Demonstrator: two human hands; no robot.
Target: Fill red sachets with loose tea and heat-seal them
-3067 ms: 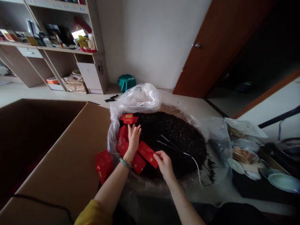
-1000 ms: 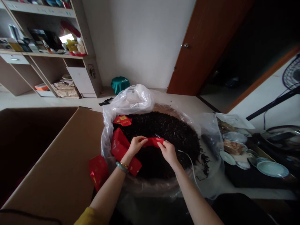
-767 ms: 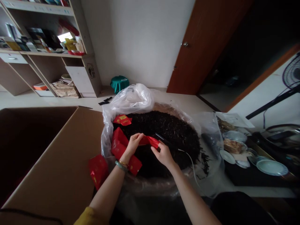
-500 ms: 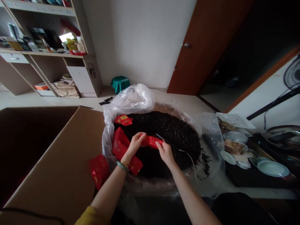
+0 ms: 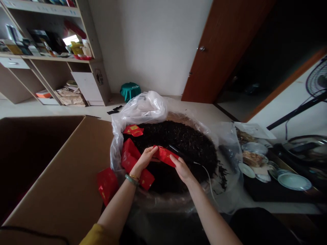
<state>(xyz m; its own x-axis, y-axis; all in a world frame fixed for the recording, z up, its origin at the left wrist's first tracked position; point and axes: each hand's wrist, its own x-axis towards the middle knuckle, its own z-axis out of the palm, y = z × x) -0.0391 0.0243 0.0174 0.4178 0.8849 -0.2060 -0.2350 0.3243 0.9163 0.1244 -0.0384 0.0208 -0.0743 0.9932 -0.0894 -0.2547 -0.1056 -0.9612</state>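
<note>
Between my two hands is a small red packet (image 5: pixel 165 156), held over a plastic-lined container of dark loose tea leaves (image 5: pixel 189 136). My left hand (image 5: pixel 145 159) pinches its left end, and my right hand (image 5: pixel 182 168) grips the right end with the thumb on top. A black device (image 5: pixel 174 148) with a white cable (image 5: pixel 209 180) lies on the leaves just behind the packet. Smaller red packets (image 5: pixel 134 130) rest on the leaves at the far left. A larger red bag (image 5: pixel 130 156) lies at the left rim, partly behind my left hand and wrist.
A large cardboard box (image 5: pixel 74 170) stands at the left, with another red bag (image 5: pixel 107 185) by its side. Clear plastic lining (image 5: pixel 150 102) spills over the container's rim. Dishes (image 5: pixel 293 182) sit on a dark tray at the right. A green-covered bin (image 5: pixel 130 91) stands by the wall.
The red packet has tilted so that more of its flat face shows, with its right end lower. Both hands keep hold of it. The view has shifted slightly.
</note>
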